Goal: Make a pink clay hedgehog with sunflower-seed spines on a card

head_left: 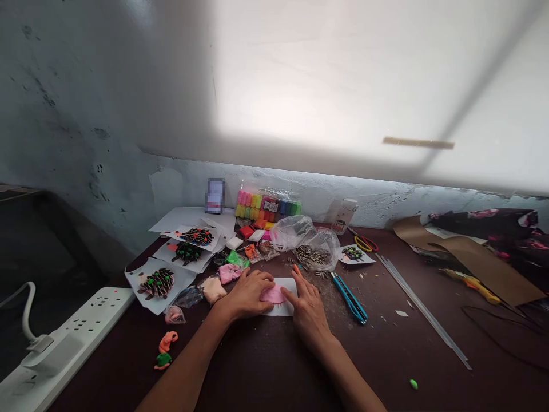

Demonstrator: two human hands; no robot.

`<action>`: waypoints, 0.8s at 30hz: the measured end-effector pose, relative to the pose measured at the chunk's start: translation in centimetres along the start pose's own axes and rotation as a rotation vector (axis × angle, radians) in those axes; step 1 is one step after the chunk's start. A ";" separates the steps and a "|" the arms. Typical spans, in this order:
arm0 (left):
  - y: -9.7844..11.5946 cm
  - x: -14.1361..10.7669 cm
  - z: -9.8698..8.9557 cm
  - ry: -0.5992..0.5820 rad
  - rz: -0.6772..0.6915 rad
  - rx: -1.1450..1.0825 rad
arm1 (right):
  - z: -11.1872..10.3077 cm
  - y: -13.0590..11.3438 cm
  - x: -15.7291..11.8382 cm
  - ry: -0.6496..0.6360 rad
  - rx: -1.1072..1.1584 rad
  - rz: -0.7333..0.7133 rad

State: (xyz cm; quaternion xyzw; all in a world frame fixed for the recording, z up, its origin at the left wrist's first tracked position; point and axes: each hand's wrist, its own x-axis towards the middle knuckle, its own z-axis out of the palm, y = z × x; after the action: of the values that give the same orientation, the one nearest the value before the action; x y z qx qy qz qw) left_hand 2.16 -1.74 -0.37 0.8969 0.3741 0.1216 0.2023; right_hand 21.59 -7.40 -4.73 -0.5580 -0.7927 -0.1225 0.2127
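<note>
A flattened piece of pink modelling clay lies on a small white sheet of paper in front of me. My left hand rests at the clay's left side, thumb and fingers apart around that edge. From the right, my right hand touches the clay with its thumb, its other fingers stretched forward over the paper's right edge. Something orange shows at its index fingertip. Left of the paper are a pink clay lump and a pale peach one. A blue utility knife lies to the right.
Seed-covered hedgehog pictures lie at the left, near a white power strip. Behind are a bag of sunflower seeds, packed coloured clay, scissors and a white bottle. Clear sticks lie at the right.
</note>
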 end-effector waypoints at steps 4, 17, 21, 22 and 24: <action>0.0 0.0 0.0 0.005 0.014 0.017 | 0.1 -0.3 0.4 -0.010 0.000 -0.044; -0.2 -0.1 0.1 -0.005 0.008 0.012 | 0.2 -0.2 0.2 -0.043 -0.031 0.010; -0.1 -0.1 0.0 0.000 0.027 0.026 | -0.4 -0.2 0.1 0.004 0.011 0.043; -0.1 -0.1 0.1 0.004 0.030 0.029 | -0.5 -0.2 0.1 0.011 0.016 0.049; -0.2 -0.1 0.1 0.002 0.029 0.032 | -0.5 -0.1 0.2 0.006 0.020 0.054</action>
State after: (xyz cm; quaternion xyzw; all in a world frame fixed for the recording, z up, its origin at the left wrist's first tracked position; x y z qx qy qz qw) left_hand 2.06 -1.70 -0.57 0.9052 0.3631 0.1193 0.1857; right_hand 21.49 -7.50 -4.23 -0.5766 -0.7780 -0.1106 0.2238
